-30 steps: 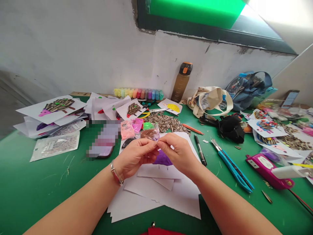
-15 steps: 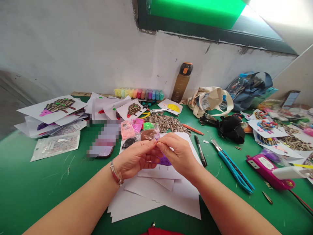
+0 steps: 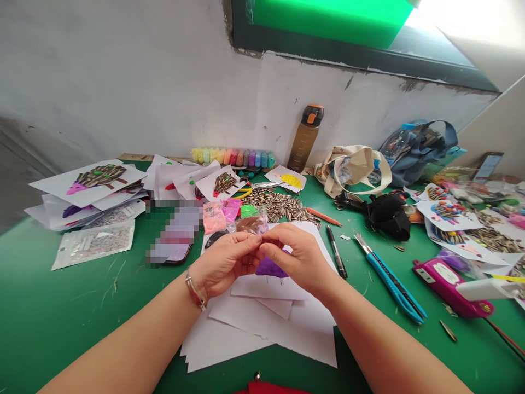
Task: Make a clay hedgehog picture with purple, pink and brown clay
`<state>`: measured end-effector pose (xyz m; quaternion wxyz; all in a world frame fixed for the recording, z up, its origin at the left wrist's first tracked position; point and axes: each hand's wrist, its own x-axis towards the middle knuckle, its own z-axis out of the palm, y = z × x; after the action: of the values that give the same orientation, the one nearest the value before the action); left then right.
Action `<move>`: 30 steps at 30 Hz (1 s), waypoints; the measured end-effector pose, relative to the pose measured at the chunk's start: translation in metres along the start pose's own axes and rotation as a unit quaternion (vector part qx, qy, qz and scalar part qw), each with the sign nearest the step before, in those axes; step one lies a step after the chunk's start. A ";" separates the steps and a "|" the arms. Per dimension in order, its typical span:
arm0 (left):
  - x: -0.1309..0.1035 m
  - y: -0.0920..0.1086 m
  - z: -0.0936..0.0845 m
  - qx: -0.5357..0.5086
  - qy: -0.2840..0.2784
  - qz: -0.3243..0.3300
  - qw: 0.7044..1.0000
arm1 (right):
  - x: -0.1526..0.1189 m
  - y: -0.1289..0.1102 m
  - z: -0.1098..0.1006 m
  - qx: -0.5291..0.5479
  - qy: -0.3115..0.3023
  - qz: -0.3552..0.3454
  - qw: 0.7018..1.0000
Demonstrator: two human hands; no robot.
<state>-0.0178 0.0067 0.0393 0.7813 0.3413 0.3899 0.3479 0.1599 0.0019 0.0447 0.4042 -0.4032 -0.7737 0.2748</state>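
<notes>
My left hand (image 3: pixel 225 260) and my right hand (image 3: pixel 301 260) meet above the paper, thumbs and fingertips pinched together. Whatever sits between the fingertips is too small or hidden to make out. Below and behind the fingers, a purple clay shape (image 3: pixel 270 268) lies on a white sheet (image 3: pixel 266 291), with thin drawn lines under it. Several loose white sheets (image 3: pixel 246 334) are stacked beneath. Just beyond my hands are a packet of brown clay (image 3: pixel 250 224), a black clay packet (image 3: pixel 215 238), and pink (image 3: pixel 214 216) and green clay (image 3: pixel 248 210).
Sunflower seeds (image 3: pixel 283 205) are heaped behind my hands. To the right lie a pen (image 3: pixel 337 253), blue-handled tweezers (image 3: pixel 391 282) and a magenta glue-gun-like device (image 3: pixel 451 287). A phone (image 3: pixel 176 235) and stacked hedgehog pictures (image 3: pixel 98 178) are at left. A bottle (image 3: pixel 304 139) stands by the wall.
The left fingers have curled in more, and the hands have shifted slightly, so more of the purple clay shows below them. Everything else on the table stays where it was.
</notes>
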 end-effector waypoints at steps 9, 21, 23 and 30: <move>0.001 -0.001 0.001 0.049 -0.001 0.016 0.999 | 0.000 -0.001 0.003 0.035 0.006 0.063 0.997; 0.000 -0.001 0.000 0.045 0.011 0.029 0.999 | -0.001 0.006 0.003 0.010 0.028 0.009 1.000; 0.000 -0.001 0.000 0.042 0.009 0.026 0.999 | -0.002 0.007 0.003 0.013 0.021 0.007 1.000; 0.001 -0.001 -0.001 0.062 0.020 0.033 0.997 | 0.000 0.004 0.003 -0.004 0.015 -0.013 1.000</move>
<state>-0.0178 0.0072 0.0376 0.7386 0.3950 0.4147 0.3557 0.1589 0.0037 0.0406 0.4178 -0.3989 -0.7739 0.2597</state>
